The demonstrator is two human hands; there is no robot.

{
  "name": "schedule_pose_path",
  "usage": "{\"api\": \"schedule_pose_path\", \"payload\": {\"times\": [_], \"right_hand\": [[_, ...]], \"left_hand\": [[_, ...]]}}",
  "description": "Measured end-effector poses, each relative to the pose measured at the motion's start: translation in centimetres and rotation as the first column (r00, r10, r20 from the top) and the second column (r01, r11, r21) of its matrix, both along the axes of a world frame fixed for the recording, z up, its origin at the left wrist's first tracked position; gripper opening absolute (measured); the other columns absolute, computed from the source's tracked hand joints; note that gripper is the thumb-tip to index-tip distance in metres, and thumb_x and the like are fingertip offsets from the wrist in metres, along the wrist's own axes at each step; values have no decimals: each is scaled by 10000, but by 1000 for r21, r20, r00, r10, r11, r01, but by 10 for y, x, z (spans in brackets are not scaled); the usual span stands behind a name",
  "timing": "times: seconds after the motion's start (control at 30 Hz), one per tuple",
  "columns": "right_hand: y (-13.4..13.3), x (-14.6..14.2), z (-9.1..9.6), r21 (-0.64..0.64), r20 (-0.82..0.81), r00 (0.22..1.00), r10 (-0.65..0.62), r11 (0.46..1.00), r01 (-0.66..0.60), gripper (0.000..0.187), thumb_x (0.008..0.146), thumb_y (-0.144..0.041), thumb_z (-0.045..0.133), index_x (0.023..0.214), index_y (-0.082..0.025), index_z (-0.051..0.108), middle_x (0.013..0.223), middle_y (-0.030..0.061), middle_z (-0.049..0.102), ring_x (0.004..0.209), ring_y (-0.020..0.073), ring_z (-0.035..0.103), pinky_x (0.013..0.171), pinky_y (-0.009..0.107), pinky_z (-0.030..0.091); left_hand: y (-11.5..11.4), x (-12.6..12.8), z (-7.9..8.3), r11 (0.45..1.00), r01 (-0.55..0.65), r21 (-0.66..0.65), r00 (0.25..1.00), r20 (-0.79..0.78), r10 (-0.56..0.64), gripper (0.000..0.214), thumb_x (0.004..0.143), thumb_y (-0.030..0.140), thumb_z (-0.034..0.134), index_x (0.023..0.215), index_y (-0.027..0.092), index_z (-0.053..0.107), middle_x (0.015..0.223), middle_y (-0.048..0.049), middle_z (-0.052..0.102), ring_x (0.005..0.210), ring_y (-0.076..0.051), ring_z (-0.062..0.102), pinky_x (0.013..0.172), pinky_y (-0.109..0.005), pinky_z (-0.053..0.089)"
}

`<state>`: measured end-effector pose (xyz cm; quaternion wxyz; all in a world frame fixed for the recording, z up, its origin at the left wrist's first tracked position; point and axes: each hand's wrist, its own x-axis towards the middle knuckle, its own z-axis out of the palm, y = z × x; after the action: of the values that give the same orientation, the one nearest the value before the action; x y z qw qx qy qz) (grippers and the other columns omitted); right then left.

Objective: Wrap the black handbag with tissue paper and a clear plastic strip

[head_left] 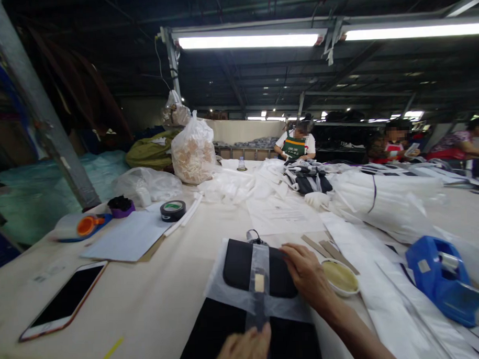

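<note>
A black bag [217, 332] with a rounded flap [236, 263] lies in front of me, thin white sheeting [228, 292] showing around and across it. Down its middle runs a translucent strip [260, 260] with a small cream-coloured patch [259, 282]. Slightly blurred, my left hand [243, 349] has its fingers closed at the strip's lower end. Extended fingers of my right hand [305, 271] rest on the flap's right edge. Behind the flap is a small dark loop [254, 234]. Just right of my right hand sits a shallow round dish [340, 276] with yellowish contents.
A phone [65, 298] lies left, below a pale sheet [125, 236], a black tape roll [173, 210] and an orange-cored tape roll [86, 225]. At right stands a blue tape dispenser [427, 262] by white strips [378, 279]. Farther back are plastic bundles [385, 190] and a co-worker [295, 143].
</note>
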<state>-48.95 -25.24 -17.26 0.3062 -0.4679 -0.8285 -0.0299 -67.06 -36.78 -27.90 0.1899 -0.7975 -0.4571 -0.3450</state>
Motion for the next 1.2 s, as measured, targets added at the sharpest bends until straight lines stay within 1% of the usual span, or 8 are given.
{"api": "schedule_pose_path", "payload": {"times": [0.07,0.1,0.13,0.2,0.33,0.67,0.9,1.2], "right_hand": [[21,-11,0,-65,157,987,34,998,-24,300,861,-95,370,1049,-186,586,1057,86,639,982,201,576,845,348,438],[30,-14,0,-82,205,977,60,996,-44,312,852,-68,367,1038,-184,590,1029,81,650,951,198,590,827,339,443],[36,-16,0,-94,241,966,89,993,-68,319,844,-47,364,1018,-180,597,991,75,661,912,191,604,804,322,449],[44,-16,1,-115,330,931,159,985,-128,330,834,-16,355,985,-172,604,937,65,670,856,171,617,771,280,454],[57,-12,2,-148,481,822,306,952,-267,311,840,-4,358,985,-148,594,898,62,665,824,147,611,741,234,447],[97,-13,-5,-231,637,562,528,826,-514,223,876,-57,356,910,-97,573,788,83,634,679,162,562,657,265,440],[100,-12,-11,-210,649,545,531,813,-542,219,880,-66,341,891,-88,559,785,102,609,681,182,537,660,298,439],[99,19,4,-181,655,565,503,830,-528,183,852,-35,410,786,-125,555,718,57,603,652,161,543,632,271,432]], "left_hand": [[30,-17,46,992,10,-124,1000,5,-9,406,890,194,327,1275,173,454,1152,-93,605,1043,-211,574,879,-344,486],[49,-23,66,958,-78,-275,997,0,81,405,880,151,316,1252,170,475,1203,-89,572,1112,-207,526,947,-356,441],[70,-27,81,905,-163,-394,986,-31,164,426,858,94,304,1242,149,479,1227,-94,552,1154,-209,489,978,-366,411],[109,-29,98,866,-223,-449,973,-43,228,412,835,51,305,1185,103,516,1211,-121,556,1188,-244,447,979,-406,392],[147,-23,91,829,-267,-492,960,-61,273,312,886,142,299,915,119,608,936,-117,642,987,-260,551,929,-478,376],[143,-20,79,762,-329,-558,938,-99,333,323,923,210,250,868,196,568,909,-49,605,948,-228,514,965,-498,266],[143,-18,80,753,-347,-559,931,-112,347,312,929,216,251,878,205,559,918,-39,599,959,-226,507,958,-497,258],[142,-20,79,758,-354,-547,929,-115,352,296,930,207,265,887,208,558,925,-31,600,964,-229,508,945,-513,258]]}}
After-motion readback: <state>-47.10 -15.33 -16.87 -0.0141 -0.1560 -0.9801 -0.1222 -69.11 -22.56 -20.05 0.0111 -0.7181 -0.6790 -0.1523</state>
